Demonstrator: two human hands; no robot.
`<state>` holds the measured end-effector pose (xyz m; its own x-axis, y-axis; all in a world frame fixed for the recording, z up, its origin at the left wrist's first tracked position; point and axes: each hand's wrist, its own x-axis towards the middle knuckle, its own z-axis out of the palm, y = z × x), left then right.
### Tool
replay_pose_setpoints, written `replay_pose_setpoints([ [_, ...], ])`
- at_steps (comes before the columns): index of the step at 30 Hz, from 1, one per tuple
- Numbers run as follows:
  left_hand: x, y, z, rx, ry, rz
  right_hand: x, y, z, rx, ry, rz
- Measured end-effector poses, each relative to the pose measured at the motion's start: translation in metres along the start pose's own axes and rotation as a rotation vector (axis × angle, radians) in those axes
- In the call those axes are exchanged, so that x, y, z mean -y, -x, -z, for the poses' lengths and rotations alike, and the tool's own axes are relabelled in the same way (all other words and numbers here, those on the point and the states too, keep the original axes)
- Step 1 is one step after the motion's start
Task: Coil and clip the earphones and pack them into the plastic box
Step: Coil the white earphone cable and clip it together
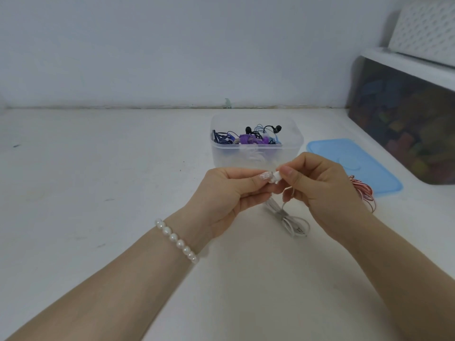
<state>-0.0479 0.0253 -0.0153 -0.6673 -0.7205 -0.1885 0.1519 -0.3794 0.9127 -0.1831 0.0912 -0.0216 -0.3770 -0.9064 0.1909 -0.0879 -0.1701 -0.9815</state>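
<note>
White earphones (291,217) are held just above the bench (98,180), in front of the plastic box (256,153). The cable hangs in loose loops, bound at mid-length by a grey band or clip; the lower loops seem to touch the bench surface. A small white piece at the top end (349,177), earbud or clip, too small to tell, is pinched between both hands. The left hand (229,195) is curled, thumb and forefinger closed on that piece. The right hand (317,185) is curled likewise, thumb and forefinger on the same piece, with cable running under its fingers.

Step judged in hand: coiling nearly finished, loose end being tidied or clipped; packing not yet done.

The box stands open, already holding several bundled earphones in purple, blue and black. Its blue lid (357,166) lies flat on the bench to the right. A red-and-white cable bundle (364,193) lies beside the lid, partly hidden by the right hand, apparently not yet packed.

Next move calls for: the end secured so loops cannot spring apart, then the bundle lifted over the near wall of the box and dropped in. Trailing loops should be kept clear of the rim.

A dark storage bin (406,129) stands at far right.
</note>
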Motion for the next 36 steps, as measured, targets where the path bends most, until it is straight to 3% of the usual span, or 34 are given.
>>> replay_pose_setpoints([
  [14, 0.001, 0.000, 0.001, -0.066, -0.020, -0.021, -0.001, 0.001, -0.003, -0.061, 0.058, 0.035],
  [28, 0.000, 0.003, 0.001, -0.028, 0.028, 0.017, -0.003, 0.000, -0.009, -0.127, 0.082, 0.074],
  [36, -0.002, 0.003, 0.000, -0.018, 0.229, 0.124, -0.007, 0.004, -0.013, -0.155, 0.355, 0.219],
])
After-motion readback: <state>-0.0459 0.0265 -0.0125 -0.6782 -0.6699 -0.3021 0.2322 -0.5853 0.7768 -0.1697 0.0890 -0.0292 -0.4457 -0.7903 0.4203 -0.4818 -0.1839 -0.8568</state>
